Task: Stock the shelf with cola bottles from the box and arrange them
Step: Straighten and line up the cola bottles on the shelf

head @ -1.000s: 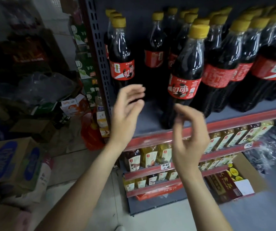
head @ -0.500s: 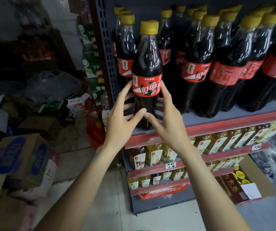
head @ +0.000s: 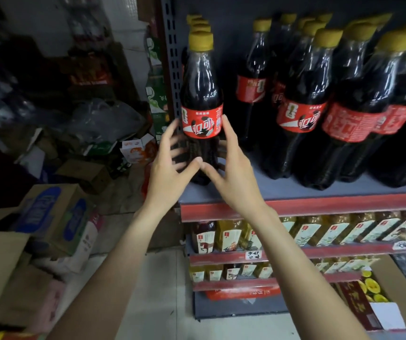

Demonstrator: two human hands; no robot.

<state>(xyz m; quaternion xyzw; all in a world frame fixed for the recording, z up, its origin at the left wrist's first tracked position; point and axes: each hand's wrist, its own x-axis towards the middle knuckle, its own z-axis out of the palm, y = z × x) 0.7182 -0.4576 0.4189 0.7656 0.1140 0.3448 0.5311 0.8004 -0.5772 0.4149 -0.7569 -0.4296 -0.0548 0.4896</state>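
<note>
Here both hands cup one cola bottle (head: 201,114) at the left front corner of the grey shelf (head: 270,190). The left hand (head: 170,168) wraps the bottle's lower body from the left, fingers curled round behind it and thumb across the front. The right hand (head: 231,175) does the same from the right, its forefinger lying up along the edge of the red label and its thumb nearly meeting the left thumb at the front; so each grip is closed on the bottle. The bottle stands upright with its base on the shelf, just beside the perforated upright post (head: 171,57), and more yellow caps line up directly behind it. A gap of bare shelf separates it from the other cola bottles (head: 302,114), which crowd the middle and right of the shelf in rows. Below the red shelf edge, the lower shelves carry yellow drink bottles (head: 226,235). On the floor to the left sit cardboard boxes (head: 49,217), and at lower right an open box (head: 378,298) of packaged goods stands against the rack.
</note>
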